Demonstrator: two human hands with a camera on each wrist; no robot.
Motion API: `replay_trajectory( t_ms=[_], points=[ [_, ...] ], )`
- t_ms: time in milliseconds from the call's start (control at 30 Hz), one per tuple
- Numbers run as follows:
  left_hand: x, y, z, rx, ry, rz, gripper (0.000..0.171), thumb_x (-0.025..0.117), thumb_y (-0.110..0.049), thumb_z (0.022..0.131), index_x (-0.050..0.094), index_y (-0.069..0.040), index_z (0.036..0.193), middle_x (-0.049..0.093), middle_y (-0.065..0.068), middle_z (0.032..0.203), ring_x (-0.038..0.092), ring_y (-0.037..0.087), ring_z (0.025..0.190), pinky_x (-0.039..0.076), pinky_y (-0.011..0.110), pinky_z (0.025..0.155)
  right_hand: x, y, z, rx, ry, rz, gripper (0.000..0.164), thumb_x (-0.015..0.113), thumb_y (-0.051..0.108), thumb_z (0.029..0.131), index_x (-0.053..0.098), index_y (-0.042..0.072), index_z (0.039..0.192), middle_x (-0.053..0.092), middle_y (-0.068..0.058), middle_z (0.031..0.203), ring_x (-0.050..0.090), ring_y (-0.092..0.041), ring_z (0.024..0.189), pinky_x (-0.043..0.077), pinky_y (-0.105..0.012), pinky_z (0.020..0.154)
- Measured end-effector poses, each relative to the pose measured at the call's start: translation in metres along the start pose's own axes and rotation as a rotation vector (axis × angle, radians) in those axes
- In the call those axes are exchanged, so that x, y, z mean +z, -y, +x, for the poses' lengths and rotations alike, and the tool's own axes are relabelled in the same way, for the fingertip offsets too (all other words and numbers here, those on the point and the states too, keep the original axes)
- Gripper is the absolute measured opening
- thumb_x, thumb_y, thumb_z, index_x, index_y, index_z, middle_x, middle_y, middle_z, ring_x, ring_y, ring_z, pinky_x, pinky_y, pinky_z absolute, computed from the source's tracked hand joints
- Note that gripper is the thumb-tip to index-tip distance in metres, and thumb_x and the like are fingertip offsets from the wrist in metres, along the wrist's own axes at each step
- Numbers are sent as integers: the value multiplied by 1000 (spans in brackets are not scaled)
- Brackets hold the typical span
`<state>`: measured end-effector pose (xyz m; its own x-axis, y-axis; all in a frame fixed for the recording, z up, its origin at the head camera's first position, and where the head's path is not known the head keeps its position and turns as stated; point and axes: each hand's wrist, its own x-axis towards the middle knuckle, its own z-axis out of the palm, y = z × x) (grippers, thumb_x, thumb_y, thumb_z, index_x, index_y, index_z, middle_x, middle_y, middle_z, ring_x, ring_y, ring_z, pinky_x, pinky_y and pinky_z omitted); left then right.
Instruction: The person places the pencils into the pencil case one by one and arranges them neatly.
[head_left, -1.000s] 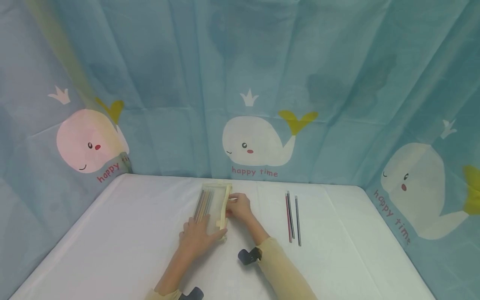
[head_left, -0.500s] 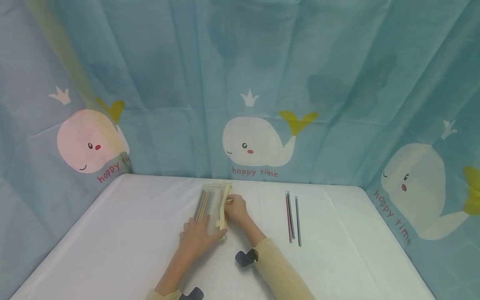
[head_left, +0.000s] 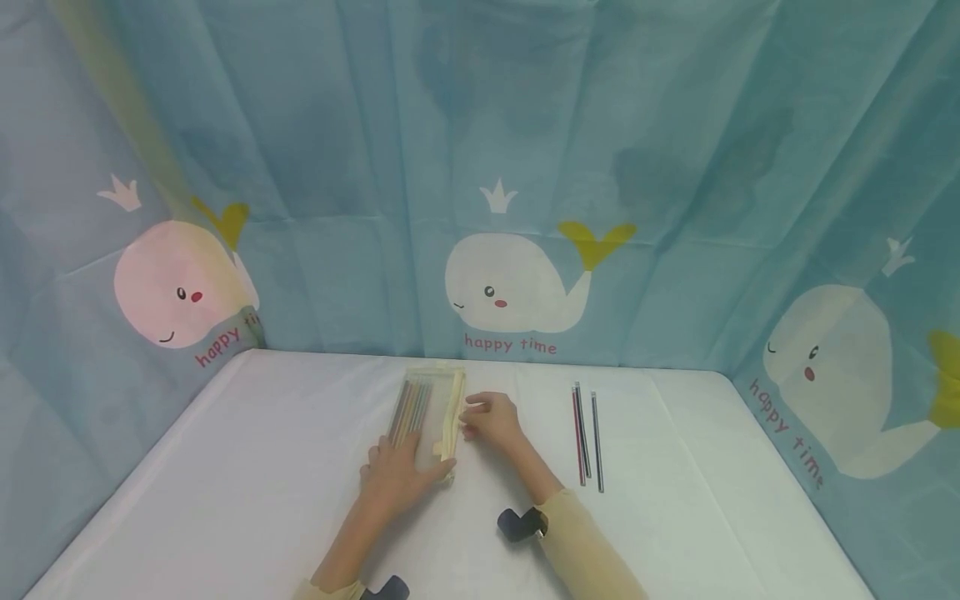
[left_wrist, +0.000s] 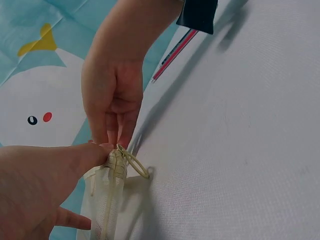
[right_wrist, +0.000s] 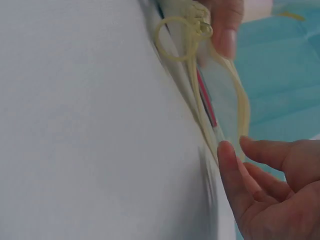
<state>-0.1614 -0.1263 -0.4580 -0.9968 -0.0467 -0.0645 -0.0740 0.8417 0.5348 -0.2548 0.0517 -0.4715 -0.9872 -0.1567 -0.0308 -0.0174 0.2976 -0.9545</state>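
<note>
A pale yellow, see-through pencil case (head_left: 442,396) lies on the table with several pencils (head_left: 407,412) side by side in it. My left hand (head_left: 397,475) rests spread across its near end, thumb along the zip edge. Right of the case, my right hand (head_left: 495,421) is beside the zip, fingers loosely bent, thumb and fingertips apart, nothing held. In the right wrist view the zip side gapes, showing a red pencil (right_wrist: 206,100) inside; the zip's pull ring (right_wrist: 175,39) hangs near the left thumb. Whether the right fingertips touch the case edge, I cannot tell.
Three more pencils lie right of my right hand: a red pencil (head_left: 578,433), a dark one close against it, and another dark pencil (head_left: 597,442) slightly apart. They rest on the white table (head_left: 675,500). A blue whale-print curtain (head_left: 337,275) stands behind.
My right hand first reaches over the zip edge, then draws back to the right, off the case. The zip edge lies flatter. My left hand stays in place.
</note>
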Motion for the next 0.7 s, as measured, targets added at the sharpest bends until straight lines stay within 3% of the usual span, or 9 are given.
replay_trajectory(
  t_ms=[433, 700],
  points=[
    [2, 0, 0, -3, -1, 4, 89, 71, -63, 91, 53, 2, 150, 52, 38, 136, 48, 53, 122, 39, 73, 98, -38, -4, -19, -31, -54, -39, 39, 75, 0, 94, 66, -9, 131, 75, -24, 110, 78, -31, 87, 64, -35, 75],
    [3, 0, 1, 8, -10, 10, 91, 72, -64, 91, 52, 2, 151, 52, 37, 132, 49, 50, 117, 41, 71, 95, -56, -15, -25, 4, -135, -78, 38, 75, 2, 95, 68, -5, 131, 76, -20, 110, 78, -27, 88, 63, -35, 75]
  ],
)
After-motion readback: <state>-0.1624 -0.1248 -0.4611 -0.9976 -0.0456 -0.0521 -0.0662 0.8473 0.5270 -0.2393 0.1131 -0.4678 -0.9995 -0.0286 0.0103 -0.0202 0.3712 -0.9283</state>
